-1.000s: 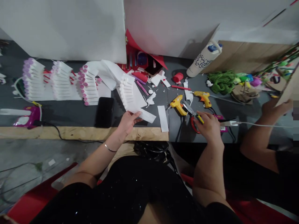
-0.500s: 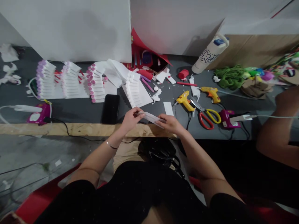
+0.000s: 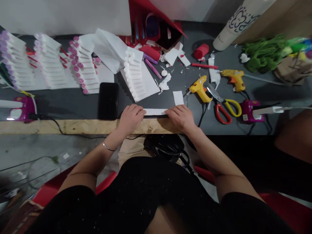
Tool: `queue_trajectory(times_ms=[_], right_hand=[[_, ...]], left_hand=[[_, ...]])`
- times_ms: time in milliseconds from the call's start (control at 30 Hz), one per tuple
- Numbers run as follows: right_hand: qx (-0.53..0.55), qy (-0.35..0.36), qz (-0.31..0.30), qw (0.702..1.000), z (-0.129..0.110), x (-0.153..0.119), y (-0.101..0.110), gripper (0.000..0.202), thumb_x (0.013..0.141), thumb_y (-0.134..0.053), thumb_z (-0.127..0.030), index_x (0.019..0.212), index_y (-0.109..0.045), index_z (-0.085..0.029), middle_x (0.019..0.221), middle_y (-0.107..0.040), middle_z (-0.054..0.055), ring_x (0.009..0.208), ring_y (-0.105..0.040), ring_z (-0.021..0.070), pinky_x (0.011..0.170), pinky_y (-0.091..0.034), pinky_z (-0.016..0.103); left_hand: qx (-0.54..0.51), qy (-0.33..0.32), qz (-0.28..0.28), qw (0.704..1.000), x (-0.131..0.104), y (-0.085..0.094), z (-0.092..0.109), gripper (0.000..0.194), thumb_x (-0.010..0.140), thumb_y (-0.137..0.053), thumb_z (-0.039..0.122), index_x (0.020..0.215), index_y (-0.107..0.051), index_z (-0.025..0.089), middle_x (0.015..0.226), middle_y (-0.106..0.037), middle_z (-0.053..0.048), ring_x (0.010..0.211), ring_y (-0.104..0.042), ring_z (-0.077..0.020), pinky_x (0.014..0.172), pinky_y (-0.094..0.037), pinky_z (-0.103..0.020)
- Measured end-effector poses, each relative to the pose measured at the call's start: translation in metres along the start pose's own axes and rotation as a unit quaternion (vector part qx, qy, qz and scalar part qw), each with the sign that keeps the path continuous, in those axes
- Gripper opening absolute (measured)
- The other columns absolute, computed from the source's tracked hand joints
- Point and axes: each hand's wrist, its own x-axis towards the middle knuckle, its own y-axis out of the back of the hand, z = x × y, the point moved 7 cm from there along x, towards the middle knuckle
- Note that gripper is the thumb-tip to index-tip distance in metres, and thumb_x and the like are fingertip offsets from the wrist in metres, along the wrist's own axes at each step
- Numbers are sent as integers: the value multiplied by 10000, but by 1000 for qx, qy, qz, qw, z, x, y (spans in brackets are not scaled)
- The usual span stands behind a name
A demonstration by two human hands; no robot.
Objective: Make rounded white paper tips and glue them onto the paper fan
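Observation:
A narrow white paper strip [image 3: 155,112] lies stretched along the table's front edge. My left hand [image 3: 131,117] grips its left end, fingers curled over it, and my right hand [image 3: 181,117] has the right end in the same way. Just behind my right hand is a small white paper piece [image 3: 178,97]. Left of my left hand rests a black phone [image 3: 108,101]. Beyond the strip, a row of white rolled paper sticks [image 3: 135,75] lies on a white sheet.
Rolled sticks with pink tips [image 3: 83,66] and purple tips [image 3: 13,61] lie to the left. On the right are a yellow glue gun [image 3: 201,90], a second glue gun [image 3: 234,79], scissors [image 3: 223,110], a purple power adapter [image 3: 252,111] and a white bottle [image 3: 240,24]. A co-worker's arm [image 3: 296,133] is at far right.
Both hands have lowered the paper strip from a tilted position onto the table edge, where it now lies level. My view has shifted closer to the table.

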Motion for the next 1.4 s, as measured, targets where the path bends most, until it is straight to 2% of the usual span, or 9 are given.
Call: queue_trajectory(times_ms=[200,467,633,767,1133,1400], right_hand=[[58,-49,-50,996,7,-1,-1,276,1050,-527,-217,1044,-796,-275,1103,-820,59,990,-677,234,866,-497,428],[53,-118,0,992,15,-13,3,217,1043,-601,-321,965,-797,-271,946,-773,69,905,-607,245,788,-444,415],[63,-160,11,985,23,-13,2,179,1021,-612,-308,931,-755,-251,992,-732,79,948,-600,258,824,-450,430],[80,-187,4,979,29,-13,-1,183,1014,-597,-319,893,-707,-237,1030,-709,91,964,-596,271,853,-449,452],[58,-219,19,974,39,-14,-2,200,955,-678,-315,773,-634,-243,1020,-686,90,945,-566,282,838,-457,481],[76,-235,-1,969,43,-14,-5,203,959,-682,-328,780,-639,-242,1044,-652,98,979,-534,294,846,-433,492]], left_hand=[[-65,30,-32,997,1,-6,-7,211,1047,-570,305,970,-759,254,986,-744,-90,954,-599,-257,789,-403,-402],[-89,66,-48,993,-7,-9,-18,291,1071,-525,366,1004,-784,249,936,-733,-83,900,-599,-240,762,-407,-391],[-135,101,-28,985,-5,-6,-23,271,1060,-538,355,958,-744,212,951,-714,-79,941,-598,-242,841,-477,-394],[-144,150,-45,977,-3,-8,-27,204,1034,-556,309,911,-687,212,958,-687,-79,952,-576,-251,877,-489,-419],[-120,161,-53,978,3,-13,-36,359,1063,-511,443,775,-555,234,846,-607,-66,884,-517,-241,813,-448,-404],[-129,186,-66,972,3,-12,-38,325,1024,-596,396,752,-527,233,838,-599,-54,879,-527,-237,827,-461,-407]])
